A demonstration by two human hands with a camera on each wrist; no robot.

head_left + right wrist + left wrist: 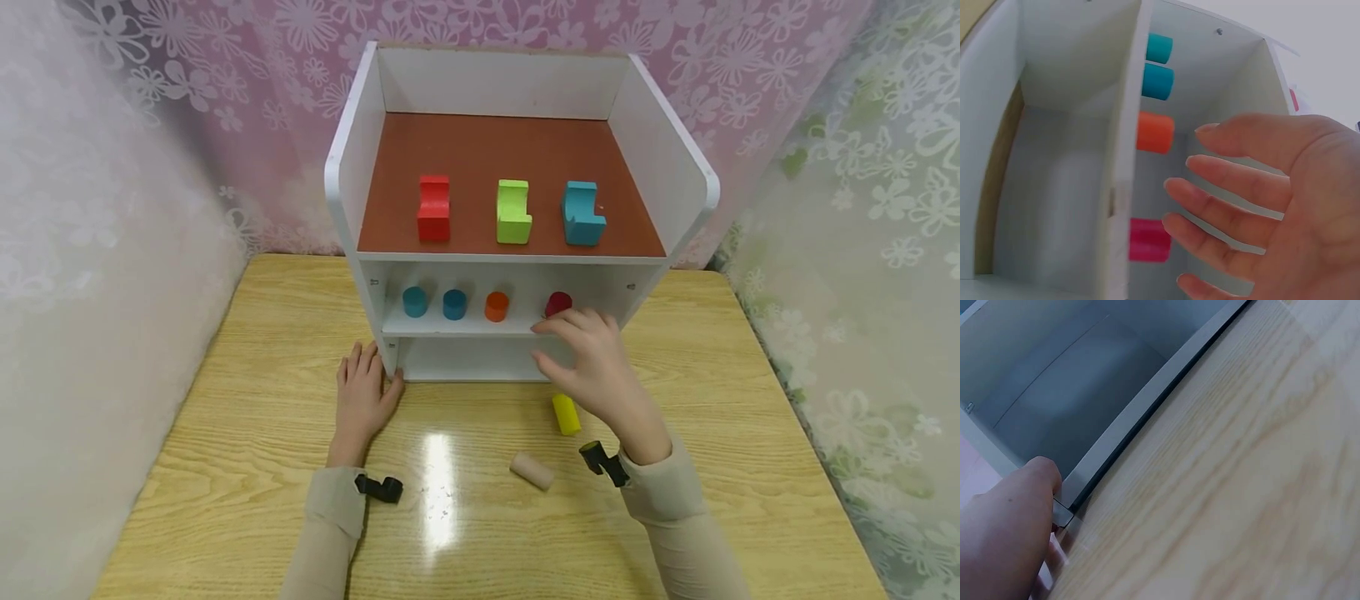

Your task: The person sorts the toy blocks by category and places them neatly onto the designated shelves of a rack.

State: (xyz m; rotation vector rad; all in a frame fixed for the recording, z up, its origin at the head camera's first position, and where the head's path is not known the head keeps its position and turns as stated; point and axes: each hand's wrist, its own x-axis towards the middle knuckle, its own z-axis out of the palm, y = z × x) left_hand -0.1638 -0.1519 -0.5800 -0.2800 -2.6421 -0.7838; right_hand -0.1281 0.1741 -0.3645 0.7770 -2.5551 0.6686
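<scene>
My right hand (596,358) hovers in front of the middle shelf with its fingers spread and nothing between them. The crimson cylinder (1150,240) stands on that shelf close to its fingertips; in the head view the hand partly covers it. Farther left stand an orange cylinder (497,307), a blue cylinder (453,305) and a teal cylinder (415,302). My left hand (363,398) rests by the lower left corner of the white shelf unit (517,332), fingers stretched out and thumb at the front edge. The left wrist view shows the thumb (1041,475) against that corner.
On the brown top board stand a red block (433,208), a lime green block (513,212) and a blue block (582,214), each with a curved notch. A yellow cylinder (566,414) and a plain wooden cylinder (532,471) lie on the wooden table (247,467).
</scene>
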